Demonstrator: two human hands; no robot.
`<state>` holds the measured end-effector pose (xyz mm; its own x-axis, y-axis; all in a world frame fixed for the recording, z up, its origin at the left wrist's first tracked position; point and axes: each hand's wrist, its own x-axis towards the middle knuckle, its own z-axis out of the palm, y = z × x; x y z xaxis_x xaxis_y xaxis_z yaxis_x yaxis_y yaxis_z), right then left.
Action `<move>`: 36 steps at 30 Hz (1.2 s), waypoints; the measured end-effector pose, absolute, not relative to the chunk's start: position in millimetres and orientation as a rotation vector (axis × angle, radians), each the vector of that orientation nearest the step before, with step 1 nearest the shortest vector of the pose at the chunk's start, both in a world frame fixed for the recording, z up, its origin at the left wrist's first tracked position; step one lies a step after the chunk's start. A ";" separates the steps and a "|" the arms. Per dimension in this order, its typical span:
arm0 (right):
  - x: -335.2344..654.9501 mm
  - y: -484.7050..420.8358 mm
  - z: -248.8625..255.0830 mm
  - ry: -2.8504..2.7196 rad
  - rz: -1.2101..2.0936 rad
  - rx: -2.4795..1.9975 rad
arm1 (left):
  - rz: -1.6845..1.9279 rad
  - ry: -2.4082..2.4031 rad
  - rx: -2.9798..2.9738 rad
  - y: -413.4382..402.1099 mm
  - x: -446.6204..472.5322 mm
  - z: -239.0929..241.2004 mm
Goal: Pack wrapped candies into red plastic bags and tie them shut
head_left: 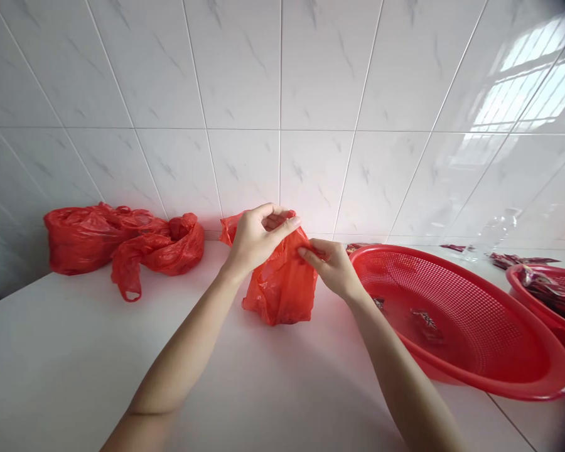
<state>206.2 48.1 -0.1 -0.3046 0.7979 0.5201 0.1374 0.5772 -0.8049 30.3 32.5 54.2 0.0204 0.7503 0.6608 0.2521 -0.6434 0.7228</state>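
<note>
A red plastic bag (282,289) stands on the white table in front of me, its lower part resting on the surface. My left hand (263,235) pinches the top of the bag between thumb and fingers. Lower down, on the right edge of the same bag, my right hand (332,263) has its thumb and fingers closed on the plastic. One corner of the bag sticks out behind my left hand. What lies inside the bag is hidden.
Filled red plastic bags (89,235) sit at the back left against the tiled wall (245,75). To the right stands a large red plastic basket (471,301) with a few small packets (426,323) in it. Another red basket (541,301) holds more packets. A clear plastic bottle (496,229) lies behind.
</note>
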 end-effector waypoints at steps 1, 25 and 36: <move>206.7 49.7 -0.9 -1.704 0.821 -0.787 | 1.688 1.030 1.878 32.0 26.1 56.5; 219.1 72.6 -4.1 -0.677 1.345 -0.596 | 1.640 1.182 1.844 38.5 -15.4 5.8; 220.9 74.0 -5.7 -0.590 1.243 -0.668 | 1.130 0.926 1.689 37.0 -1.8 -31.1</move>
<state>220.9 74.0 -5.7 0.2247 0.9734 0.0449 -0.6504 0.1841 -0.7369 -1.8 37.0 -31.1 0.3089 0.9054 0.2912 0.1074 -0.3374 0.9352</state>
